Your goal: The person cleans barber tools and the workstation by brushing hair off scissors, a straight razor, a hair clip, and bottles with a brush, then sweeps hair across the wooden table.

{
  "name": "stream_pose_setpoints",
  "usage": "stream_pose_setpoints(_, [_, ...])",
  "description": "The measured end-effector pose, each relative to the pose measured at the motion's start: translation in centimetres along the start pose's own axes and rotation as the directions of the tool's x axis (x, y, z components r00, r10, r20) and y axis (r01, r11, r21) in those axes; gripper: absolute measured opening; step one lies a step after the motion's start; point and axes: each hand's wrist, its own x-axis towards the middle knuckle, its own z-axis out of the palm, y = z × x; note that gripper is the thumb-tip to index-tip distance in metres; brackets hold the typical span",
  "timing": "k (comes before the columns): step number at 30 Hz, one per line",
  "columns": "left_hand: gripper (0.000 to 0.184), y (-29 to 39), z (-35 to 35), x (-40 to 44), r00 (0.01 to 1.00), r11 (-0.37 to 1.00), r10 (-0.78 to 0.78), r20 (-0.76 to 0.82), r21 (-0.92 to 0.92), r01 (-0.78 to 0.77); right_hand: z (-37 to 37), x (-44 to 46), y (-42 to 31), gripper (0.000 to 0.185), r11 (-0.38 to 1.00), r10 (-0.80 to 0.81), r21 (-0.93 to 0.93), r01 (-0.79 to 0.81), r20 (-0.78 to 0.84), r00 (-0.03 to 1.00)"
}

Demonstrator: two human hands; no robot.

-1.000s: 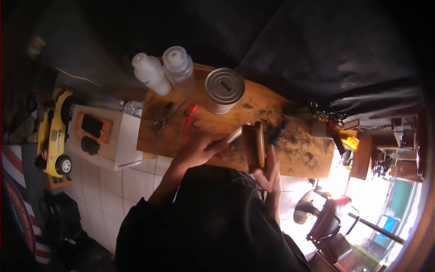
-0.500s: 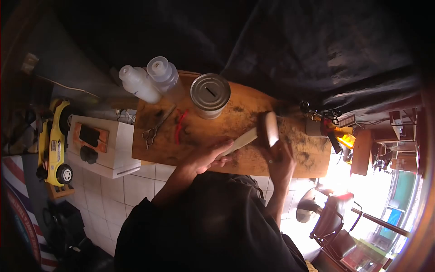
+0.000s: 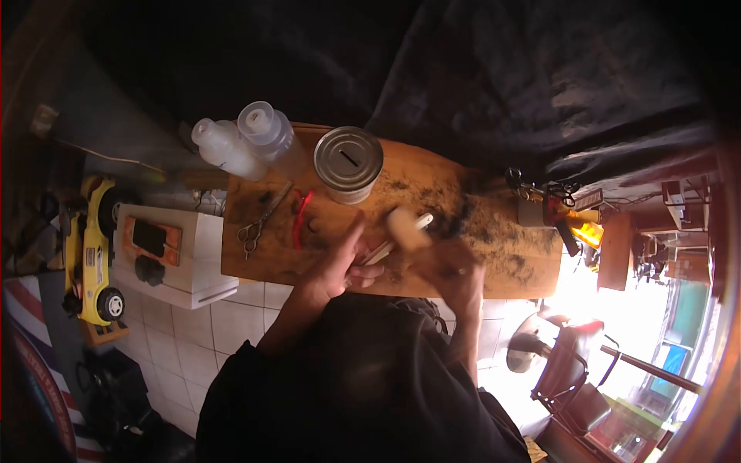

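Note:
My left hand (image 3: 340, 264) is closed around a long, pale, flat tool (image 3: 378, 253). Its white end, with a small dark hole in it, sticks out past the brush; its exact kind is unclear. In my right hand (image 3: 455, 272), blurred by motion, is a brush (image 3: 409, 229) with a pale wooden back, lying across the tool. Dark hair clippings (image 3: 509, 239) are scattered over the wooden tabletop (image 3: 309, 270) under both hands. Beyond them stands a metal tin (image 3: 348, 163) with a slot in its lid. Scissors (image 3: 258, 224) and a red tool (image 3: 301, 218) lie to the left.
Two white plastic bottles (image 3: 228, 148) stand at the back left. A container (image 3: 532, 210) with scissors and a yellow item is at the right end. To the left, a white cabinet (image 3: 208, 247) bears a phone (image 3: 151, 238). A barber chair (image 3: 571, 363) stands right.
My right hand has moved left with the brush, from beside the pale tool to across it. My left hand still holds the tool and has shifted slightly left. The view has shifted slightly.

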Motion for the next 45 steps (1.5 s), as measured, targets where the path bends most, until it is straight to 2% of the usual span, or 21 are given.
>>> stream_pose_setpoints(2, [0.058,0.6,1.5,-0.5,0.998,0.99,-0.033,-0.051,0.139,0.039,-0.5,-0.1,0.7,0.032,0.937,0.342,-0.012,-0.348,-0.17,0.924])
stream_pose_setpoints(3, [0.048,1.1,2.5,-0.7,0.988,0.967,-0.035,-0.152,0.246,0.073,-0.9,0.0,1.0,0.031,0.938,0.338,-0.002,-0.346,-0.204,0.919])
stream_pose_setpoints(5, [0.044,1.0,2.4,-0.6,0.996,0.978,-0.027,-0.087,0.204,0.044,-1.5,0.1,1.5,0.03,0.94,0.331,0.017,-0.339,-0.27,0.904])
stream_pose_setpoints(9, [0.054,0.3,2.1,0.2,0.984,0.99,0.028,-0.177,0.138,-0.003,-1.9,-1.3,1.3,0.037,0.952,0.137,0.262,-0.157,0.091,0.986])
stream_pose_setpoints(10, [0.058,0.4,2.8,0.4,0.98,0.993,0.049,-0.195,0.113,-0.027,-1.5,-1.3,1.0,0.049,0.947,-0.032,0.321,-0.023,0.164,0.986])
stream_pose_setpoints(12, [0.067,0.3,4.2,0.5,0.986,0.995,0.088,-0.14,0.057,-0.08,-1.2,-0.8,-1.0,0.048,0.881,-0.131,0.473,-0.03,0.304,0.944])
stream_pose_setpoints(15, [0.08,0.0,3.0,0.3,0.994,0.998,0.069,0.081,-0.013,-0.068,0.4,-0.4,-0.2,0.047,0.873,-0.207,0.479,0.091,0.196,0.958])
stream_pose_setpoints(18, [0.072,0.5,1.6,-0.2,0.995,0.973,-0.04,0.087,0.228,0.019,-0.7,-1.4,1.0,0.045,0.954,0.204,0.209,-0.216,0.079,0.976])
stream_pose_setpoints(20, [0.066,1.8,5.3,-1.1,0.993,0.855,0.033,-0.113,0.517,0.03,-1.0,-0.6,0.6,0.044,0.957,0.29,0.047,-0.287,-0.135,0.947])
stream_pose_setpoints(23, [0.06,1.2,4.3,-0.9,0.996,0.957,0.027,-0.084,0.29,-0.002,-1.5,-0.3,1.9,0.045,0.961,0.276,0.046,-0.273,-0.27,0.922])
stream_pose_setpoints(24, [0.059,0.9,3.6,-0.7,0.997,0.976,0.023,-0.079,0.219,-0.005,-1.8,-0.5,2.1,0.044,0.961,0.274,0.07,-0.266,-0.146,0.951])
stream_pose_setpoints(26, [0.064,-2.9,-4.5,3.1,0.831,0.972,0.128,0.541,-0.236,0.004,-2.5,-1.3,2.0,0.043,0.959,0.249,0.114,-0.261,0.108,0.962])
stream_pose_setpoints(28, [0.069,-2.4,-3.1,3.7,0.826,0.955,0.176,0.536,-0.295,-0.011,-2.0,-1.2,1.0,0.053,0.956,-0.031,0.291,-0.036,0.223,0.974])
stream_pose_setpoints(30, [0.076,0.0,2.9,1.1,0.991,0.991,0.12,-0.066,0.069,-0.115,-1.8,-0.5,-0.7,0.054,0.93,-0.107,0.366,-0.033,0.355,0.929])
stream_pose_setpoints(33, [0.078,0.3,1.6,-0.1,0.999,1.0,0.006,0.039,0.001,-0.006,-1.2,-0.5,-0.4,0.044,0.985,0.027,0.166,-0.051,0.147,0.989])
stream_pose_setpoints(35, [0.072,0.5,2.9,-0.9,1.0,0.988,0.013,0.012,0.156,-0.015,-1.3,-0.4,0.5,0.034,0.97,0.241,0.024,-0.241,-0.014,0.97])
stream_pose_setpoints(38, [0.065,1.3,4.1,-1.1,1.0,0.935,0.011,0.001,0.353,-0.011,-2.3,0.0,1.2,0.041,0.937,0.282,-0.145,-0.318,-0.224,0.933])
stream_pose_setpoints(40, [0.06,0.7,4.1,-0.8,0.996,0.947,0.09,-0.008,0.309,-0.083,-3.1,0.1,1.0,0.036,0.96,0.263,-0.066,-0.271,-0.117,0.958])
stream_pose_setpoints(43, [0.039,-1.3,2.3,1.2,0.948,0.955,0.207,-0.241,0.261,-0.142,-3.4,-0.3,0.2,0.032,0.961,0.156,0.21,-0.18,0.129,0.979])
stream_pose_setpoints(44, [0.035,-1.6,2.2,1.4,0.944,0.946,0.233,-0.233,0.28,-0.165,-2.3,-0.6,1.1,0.036,0.94,-0.08,0.341,0.029,0.136,0.988])
stream_pose_setpoints(45, [0.032,-1.7,2.4,1.5,0.938,0.935,0.261,-0.227,0.301,-0.187,-2.5,-0.3,-0.3,0.039,0.951,-0.032,0.307,-0.047,0.25,0.968])
